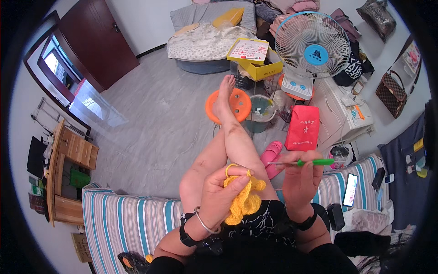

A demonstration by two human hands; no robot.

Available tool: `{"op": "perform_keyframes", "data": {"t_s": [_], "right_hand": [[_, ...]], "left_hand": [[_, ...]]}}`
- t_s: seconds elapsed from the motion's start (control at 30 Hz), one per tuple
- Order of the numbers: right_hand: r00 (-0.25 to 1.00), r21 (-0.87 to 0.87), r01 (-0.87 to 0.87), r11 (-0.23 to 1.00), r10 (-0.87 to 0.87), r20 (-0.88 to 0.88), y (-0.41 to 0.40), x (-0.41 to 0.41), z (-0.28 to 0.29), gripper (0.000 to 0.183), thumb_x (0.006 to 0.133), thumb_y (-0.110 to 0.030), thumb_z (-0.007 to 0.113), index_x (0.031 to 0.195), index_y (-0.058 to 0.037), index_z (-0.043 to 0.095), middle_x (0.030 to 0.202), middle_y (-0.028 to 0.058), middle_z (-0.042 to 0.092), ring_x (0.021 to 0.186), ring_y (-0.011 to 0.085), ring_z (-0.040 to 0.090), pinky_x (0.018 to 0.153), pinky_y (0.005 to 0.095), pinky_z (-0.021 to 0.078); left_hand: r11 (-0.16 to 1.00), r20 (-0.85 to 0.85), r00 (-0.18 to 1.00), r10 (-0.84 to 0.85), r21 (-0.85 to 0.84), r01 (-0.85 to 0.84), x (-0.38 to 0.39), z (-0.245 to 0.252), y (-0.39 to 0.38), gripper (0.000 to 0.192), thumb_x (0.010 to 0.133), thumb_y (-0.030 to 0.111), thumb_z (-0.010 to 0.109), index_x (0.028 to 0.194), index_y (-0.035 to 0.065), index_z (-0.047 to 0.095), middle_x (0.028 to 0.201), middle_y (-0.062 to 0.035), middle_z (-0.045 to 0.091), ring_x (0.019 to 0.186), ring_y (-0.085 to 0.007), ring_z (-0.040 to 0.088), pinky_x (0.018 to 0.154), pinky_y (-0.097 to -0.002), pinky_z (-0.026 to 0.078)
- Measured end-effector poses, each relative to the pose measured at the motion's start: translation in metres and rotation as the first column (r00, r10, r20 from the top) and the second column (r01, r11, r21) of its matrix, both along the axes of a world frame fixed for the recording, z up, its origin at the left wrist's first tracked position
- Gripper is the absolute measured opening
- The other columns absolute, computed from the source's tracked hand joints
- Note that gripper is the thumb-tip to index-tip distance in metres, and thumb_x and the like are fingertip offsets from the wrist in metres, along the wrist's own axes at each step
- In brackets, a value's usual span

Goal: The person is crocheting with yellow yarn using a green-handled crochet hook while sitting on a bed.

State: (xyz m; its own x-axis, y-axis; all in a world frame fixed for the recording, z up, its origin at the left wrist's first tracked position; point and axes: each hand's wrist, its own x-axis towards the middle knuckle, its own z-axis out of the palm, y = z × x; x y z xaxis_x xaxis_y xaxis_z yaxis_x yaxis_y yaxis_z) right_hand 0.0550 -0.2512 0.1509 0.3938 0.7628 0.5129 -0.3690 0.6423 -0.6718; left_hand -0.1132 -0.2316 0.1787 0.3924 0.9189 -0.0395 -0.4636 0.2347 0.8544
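Pinched between the thumb and fingers of my left hand [224, 188] is a curled piece of yellow crochet work [247, 202]. A loop of yellow yarn [228, 168] passes around a finger of this hand. To the right, my right hand [303, 181] grips a crochet hook [314, 162] by its green handle. The metal shaft points left toward the yellow piece, and its tip is apart from it. Both hands are above my lap, over the bare crossed legs [244, 144].
One foot rests on an orange stool [239, 106]. A red bag [302, 128], pink slippers [272, 154] and a bin [261, 109] stand beyond. An electric fan [313, 48] is at the upper right. On the striped sofa [137, 219] lies a lit phone [350, 190].
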Motion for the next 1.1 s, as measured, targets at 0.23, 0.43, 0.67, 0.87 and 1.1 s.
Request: {"op": "perform_keyframes", "data": {"t_s": [0.23,0.43,0.67,0.87,1.1], "right_hand": [[0.979,0.194,-0.043,0.980,0.003,0.203,-0.006,-0.011,0.010,0.009,0.095,-0.009,0.046,0.097,-0.0006,0.049,0.087,0.0215,0.063,0.079,0.0279,0.063,0.076,0.0397,0.0503],[0.968,0.130,0.007,0.991,-0.039,0.249,-0.006,-0.010,0.006,0.012,0.095,-0.010,0.047,0.100,0.0005,0.051,0.091,0.0234,0.063,0.083,0.0294,0.063,0.078,0.0411,0.0501],[0.960,0.133,0.037,0.990,-0.072,0.271,-0.007,-0.007,0.006,0.011,0.096,-0.011,0.047,0.101,-0.0012,0.048,0.090,0.0231,0.063,0.083,0.0292,0.063,0.077,0.0404,0.0497],[0.959,0.168,0.029,0.985,-0.075,0.274,-0.006,-0.007,0.006,0.011,0.096,-0.012,0.046,0.101,-0.0019,0.047,0.090,0.0231,0.063,0.082,0.0294,0.063,0.077,0.0403,0.0496],[0.947,0.159,0.038,0.987,-0.087,0.310,-0.006,-0.009,0.004,0.011,0.095,-0.011,0.047,0.098,-0.0012,0.048,0.091,0.0229,0.063,0.082,0.0296,0.063,0.075,0.0400,0.0505]], "left_hand": [[0.998,0.031,0.999,-0.017,0.059,0.015,0.002,-0.005,0.000,0.016,0.088,0.002,0.059,0.104,-0.0011,0.061,0.093,-0.0057,0.064,0.083,-0.0113,0.062,0.072,-0.0230,0.050],[0.994,0.036,0.999,-0.037,0.106,0.033,0.002,-0.005,0.000,0.017,0.088,0.002,0.058,0.105,-0.0022,0.061,0.098,-0.0067,0.063,0.087,-0.0128,0.062,0.077,-0.0244,0.050],[1.000,0.052,0.998,-0.031,0.002,0.031,0.005,0.000,-0.002,0.015,0.088,0.003,0.058,0.102,-0.0011,0.060,0.091,-0.0064,0.061,0.081,-0.0128,0.060,0.072,-0.0242,0.049],[0.999,0.060,0.998,-0.031,-0.019,0.032,0.003,-0.006,-0.001,0.015,0.088,0.004,0.058,0.102,-0.0009,0.060,0.090,-0.0065,0.062,0.081,-0.0128,0.060,0.072,-0.0242,0.050],[0.992,0.129,0.985,-0.119,-0.021,0.122,0.002,-0.007,-0.001,0.022,0.089,0.002,0.056,0.111,-0.0011,0.059,0.099,-0.0057,0.062,0.089,-0.0122,0.061,0.079,-0.0240,0.050]]}}
